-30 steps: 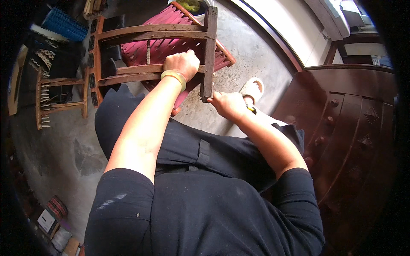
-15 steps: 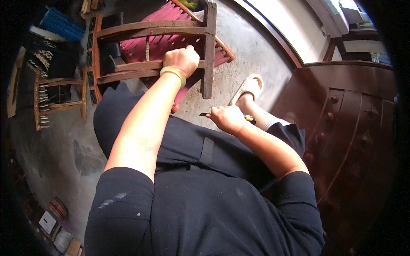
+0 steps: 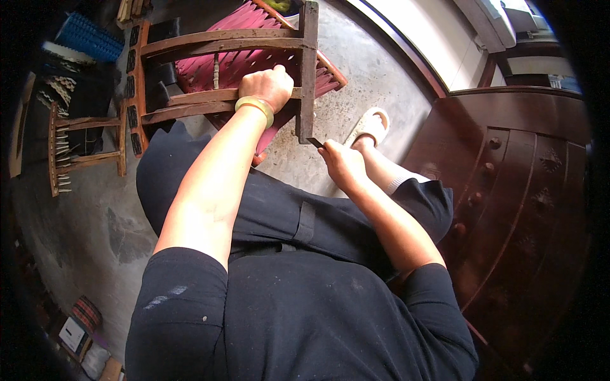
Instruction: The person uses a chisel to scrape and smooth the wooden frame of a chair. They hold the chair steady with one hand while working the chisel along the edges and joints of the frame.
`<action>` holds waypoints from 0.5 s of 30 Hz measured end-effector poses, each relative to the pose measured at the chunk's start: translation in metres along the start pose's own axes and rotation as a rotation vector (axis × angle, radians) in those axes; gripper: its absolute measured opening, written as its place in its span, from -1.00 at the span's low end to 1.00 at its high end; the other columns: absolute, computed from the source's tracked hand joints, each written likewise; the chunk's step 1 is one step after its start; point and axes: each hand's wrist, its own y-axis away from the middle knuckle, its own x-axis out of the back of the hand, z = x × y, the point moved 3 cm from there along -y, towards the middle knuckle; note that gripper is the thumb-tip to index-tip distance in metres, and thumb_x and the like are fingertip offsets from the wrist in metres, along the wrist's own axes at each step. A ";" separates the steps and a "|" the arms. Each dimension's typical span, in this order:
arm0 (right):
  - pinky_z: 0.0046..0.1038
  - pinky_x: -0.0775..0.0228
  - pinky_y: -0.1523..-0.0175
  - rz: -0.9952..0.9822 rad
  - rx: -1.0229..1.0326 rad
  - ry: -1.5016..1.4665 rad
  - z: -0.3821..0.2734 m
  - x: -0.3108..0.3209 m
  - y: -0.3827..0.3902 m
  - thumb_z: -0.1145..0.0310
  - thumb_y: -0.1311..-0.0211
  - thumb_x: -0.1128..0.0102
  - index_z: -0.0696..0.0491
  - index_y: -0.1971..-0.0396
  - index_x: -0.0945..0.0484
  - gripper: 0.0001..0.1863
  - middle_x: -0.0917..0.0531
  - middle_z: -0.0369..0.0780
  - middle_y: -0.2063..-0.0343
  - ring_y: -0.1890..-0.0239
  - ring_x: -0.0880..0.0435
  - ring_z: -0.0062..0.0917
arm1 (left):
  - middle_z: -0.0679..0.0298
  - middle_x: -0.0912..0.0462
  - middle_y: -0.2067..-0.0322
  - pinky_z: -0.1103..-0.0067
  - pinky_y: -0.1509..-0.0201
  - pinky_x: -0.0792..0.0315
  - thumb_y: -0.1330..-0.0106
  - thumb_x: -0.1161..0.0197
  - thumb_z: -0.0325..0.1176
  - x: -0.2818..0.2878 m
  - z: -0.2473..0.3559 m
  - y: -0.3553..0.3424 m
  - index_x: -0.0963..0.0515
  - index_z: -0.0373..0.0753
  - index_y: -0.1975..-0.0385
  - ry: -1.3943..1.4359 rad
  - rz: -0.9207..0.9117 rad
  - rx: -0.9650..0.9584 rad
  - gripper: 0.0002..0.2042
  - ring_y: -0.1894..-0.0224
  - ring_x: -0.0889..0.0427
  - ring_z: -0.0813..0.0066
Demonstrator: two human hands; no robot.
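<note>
My left hand point(image 3: 267, 87), with a pale bangle point(image 3: 254, 106) on the wrist, is closed around a lower rail of a worn wooden chair frame point(image 3: 308, 70). This frame has an orange-red end piece point(image 3: 136, 89) with black sections and lies across a pink strap-woven seat point(image 3: 222, 66). My right hand point(image 3: 343, 165) is closed on a utility knife point(image 3: 315, 142); its dark blade is at the lower end of the frame's upright, touching or very close to it. The knife's handle is mostly hidden by my fingers.
At left stand a second wooden frame point(image 3: 89, 159) with pale cords and a blue roll point(image 3: 89, 38). A dark carved wooden panel point(image 3: 515, 209) is on my right, below a white-panelled threshold point(image 3: 432, 44). My sandaled foot point(image 3: 372, 127) rests on the concrete floor point(image 3: 108, 267), near boxes at lower left.
My right hand dropped away from the upright with the knife, then rose again, bringing the blade back to its lower end. My left hand still grips the rail; the frame shifts slightly left.
</note>
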 end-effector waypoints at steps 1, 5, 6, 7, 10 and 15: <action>-0.18 -0.44 0.35 0.023 0.029 0.033 0.000 0.001 -0.001 0.22 -0.32 -0.03 0.08 0.40 -0.40 -0.77 -0.58 -0.10 0.51 0.44 -0.63 -0.16 | 0.04 -0.66 0.50 0.17 0.28 -0.52 -0.32 0.09 -0.14 0.000 0.000 0.000 -0.52 -0.13 0.38 0.002 0.006 -0.005 -0.73 0.40 -0.66 0.01; -0.22 -0.45 0.34 0.115 0.170 0.113 0.005 0.008 -0.010 0.31 -0.24 -0.06 0.06 0.40 -0.40 -0.86 -0.57 -0.15 0.48 0.41 -0.63 -0.22 | 0.05 -0.66 0.50 0.17 0.28 -0.52 -0.32 0.09 -0.14 0.001 -0.001 0.001 -0.52 -0.13 0.38 0.004 0.013 -0.008 -0.73 0.40 -0.66 0.01; -0.23 -0.45 0.34 0.138 0.211 0.120 0.005 0.010 -0.012 0.34 -0.22 -0.07 0.05 0.40 -0.40 -0.89 -0.56 -0.16 0.47 0.40 -0.63 -0.24 | 0.05 -0.66 0.50 0.17 0.28 -0.53 -0.32 0.09 -0.14 0.000 -0.001 0.001 -0.52 -0.13 0.38 0.002 0.010 -0.004 -0.73 0.40 -0.66 0.01; -0.27 -0.47 0.36 0.196 0.268 0.139 0.004 0.013 -0.014 0.41 -0.13 -0.07 0.03 0.41 -0.40 -0.93 -0.54 -0.20 0.47 0.40 -0.62 -0.29 | 0.05 -0.66 0.50 0.17 0.28 -0.53 -0.32 0.09 -0.14 0.000 0.000 0.001 -0.52 -0.13 0.38 0.002 0.011 -0.005 -0.73 0.40 -0.67 0.01; -0.35 -0.48 0.39 0.229 0.364 0.287 0.003 0.017 -0.020 0.43 -0.06 -0.08 0.02 0.42 -0.40 -0.92 -0.49 -0.25 0.49 0.40 -0.59 -0.38 | 0.05 -0.66 0.49 0.17 0.28 -0.53 -0.32 0.08 -0.13 0.001 0.002 0.001 -0.52 -0.13 0.38 0.000 0.012 -0.005 -0.73 0.40 -0.67 0.01; -0.41 -0.49 0.41 0.287 0.471 0.426 -0.003 0.030 -0.038 0.41 -0.03 -0.10 0.00 0.45 -0.41 -0.91 -0.47 -0.29 0.51 0.40 -0.56 -0.45 | 0.04 -0.66 0.50 0.17 0.27 -0.53 -0.32 0.08 -0.14 0.004 0.001 0.002 -0.52 -0.14 0.39 -0.016 0.010 -0.002 -0.72 0.39 -0.67 0.01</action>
